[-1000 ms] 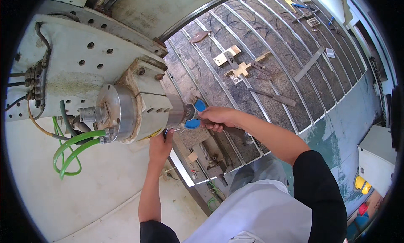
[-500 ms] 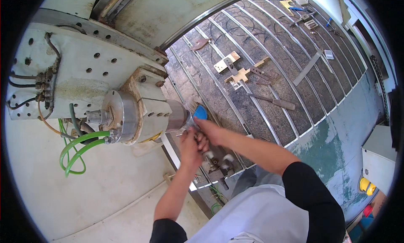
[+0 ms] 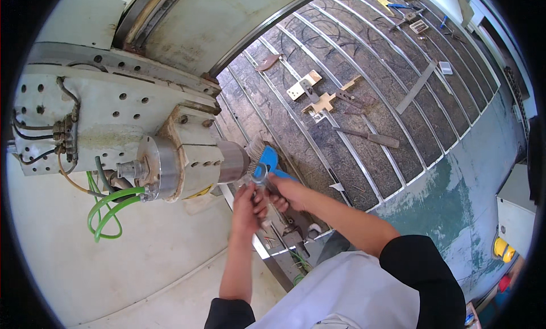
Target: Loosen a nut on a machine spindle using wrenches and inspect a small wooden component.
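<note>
1. Head view shows our two hands close together. We think the step now is working a shiny metal piece [image 3: 261,174] by hand.
2. That piece is between our hands, just beside the round metal end [image 3: 233,161] of the big white machine [image 3: 91,118]. It looks like it has a ring on top, but it is blurry.
3. Our left hand [image 3: 247,208] has its fingers curled in tight around the piece. Our right hand [image 3: 287,192] seems to hold it too, from the other side. We cannot tell which fingers press on it.
4. We think the next move calls for a firm hold with both hands and a little room to turn our wrists.
5. A blue brush [image 3: 267,157] is right by the piece, so it could get in the way. The machine's round end is close to our left hand, so we could bump it.
6. A dark vise [image 3: 293,237] is below our hands. Past the brush, on the striped table [image 3: 296,124], we see yellow blocks [image 3: 322,103], a long tool [image 3: 382,140] and a flat grey strip [image 3: 416,89]. Green hoses [image 3: 108,232] hang far off to the left.
</note>
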Motion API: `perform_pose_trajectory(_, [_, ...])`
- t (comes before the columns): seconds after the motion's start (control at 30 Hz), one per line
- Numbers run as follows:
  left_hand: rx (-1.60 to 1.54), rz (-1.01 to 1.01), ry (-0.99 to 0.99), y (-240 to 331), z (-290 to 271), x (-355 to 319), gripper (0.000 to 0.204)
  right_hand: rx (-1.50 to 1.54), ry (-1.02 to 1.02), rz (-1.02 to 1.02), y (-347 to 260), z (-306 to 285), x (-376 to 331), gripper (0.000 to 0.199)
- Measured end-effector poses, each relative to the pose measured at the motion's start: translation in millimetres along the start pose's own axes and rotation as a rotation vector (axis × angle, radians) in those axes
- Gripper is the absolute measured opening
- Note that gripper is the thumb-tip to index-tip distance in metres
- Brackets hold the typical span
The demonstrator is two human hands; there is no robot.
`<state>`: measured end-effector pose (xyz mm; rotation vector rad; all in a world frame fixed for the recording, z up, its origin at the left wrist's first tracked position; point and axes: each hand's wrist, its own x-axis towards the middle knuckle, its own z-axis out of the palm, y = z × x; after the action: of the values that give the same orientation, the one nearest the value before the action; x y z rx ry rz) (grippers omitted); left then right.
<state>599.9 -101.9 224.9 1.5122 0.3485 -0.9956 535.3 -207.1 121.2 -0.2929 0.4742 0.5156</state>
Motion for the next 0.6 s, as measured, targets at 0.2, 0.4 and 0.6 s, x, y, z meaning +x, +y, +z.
perform_pose_trajectory(0.2, [1.094,0.113,0.119,52,-102,38,0.023,-0.159,0.019,0.092,-41,11,15,0.056])
perform_pose_trajectory(0.4, [1.848,0.839,0.256,75,-148,64,0.047,-0.318,0.041,0.109,-59,9,15,0.058])
perform_pose_trajectory(0.6, [1.837,1.171,0.286,67,-146,74,0.033,-0.383,0.001,0.115,-65,9,14,0.058])
